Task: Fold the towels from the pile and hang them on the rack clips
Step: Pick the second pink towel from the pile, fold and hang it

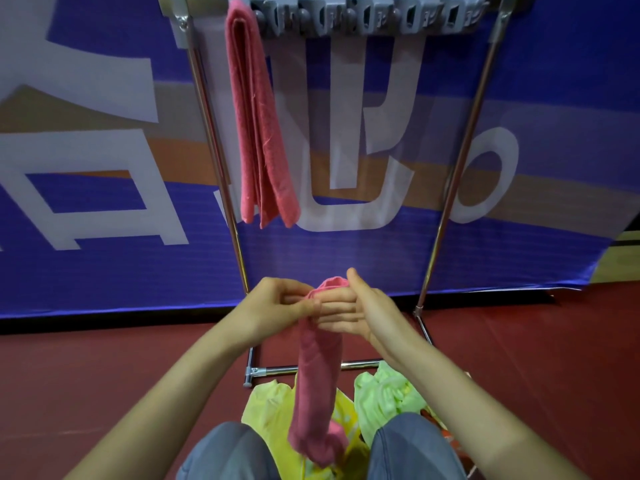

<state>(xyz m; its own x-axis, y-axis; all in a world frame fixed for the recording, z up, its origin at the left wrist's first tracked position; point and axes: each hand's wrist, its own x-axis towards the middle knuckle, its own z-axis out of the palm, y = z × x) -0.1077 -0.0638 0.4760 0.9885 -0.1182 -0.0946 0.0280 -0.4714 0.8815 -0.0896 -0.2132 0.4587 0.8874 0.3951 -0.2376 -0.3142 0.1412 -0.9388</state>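
A folded pink towel [317, 375] hangs down from both my hands in front of the rack. My left hand [277, 303] pinches its top edge with curled fingers. My right hand [360, 310] lies flat against the towel's top with straight fingers, the thumb up. Another folded pink towel [259, 126] hangs from the leftmost clip of the grey clip bar [367, 15] at the top of the rack. Below my hands lies the pile: yellow towels [266, 407] and a light green towel [384, 396] on the floor between my knees.
The rack's chrome uprights [460, 161] and base bar [360, 365] stand before a blue banner wall [104, 254]. Several grey clips to the right of the hung towel hold nothing. A dark red floor [536, 358] spreads to both sides. My knees in grey trousers [228, 452] flank the pile.
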